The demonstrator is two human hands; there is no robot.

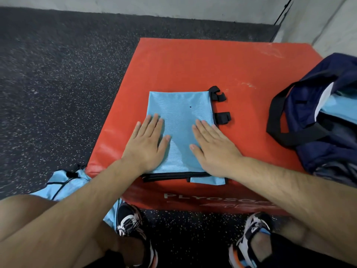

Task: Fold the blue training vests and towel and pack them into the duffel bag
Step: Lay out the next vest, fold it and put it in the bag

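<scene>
A light blue training vest [180,117] lies folded into a rectangle on the red plyo box [193,64], black straps sticking out at its right edge. My left hand [147,145] presses flat on the vest's left part, fingers straight. My right hand [214,147] presses flat on its right part. The navy duffel bag [316,113] sits open on the box's right side, with light blue fabric [340,107] showing inside. Another blue vest [69,183] hangs crumpled off the box's near left corner, by my left knee.
The box stands on dark speckled rubber flooring [58,84], with a pale wall [173,6] behind. My two feet in sneakers [131,221] are planted at the box's front edge. The bag's black handle [276,120] loops onto the box top.
</scene>
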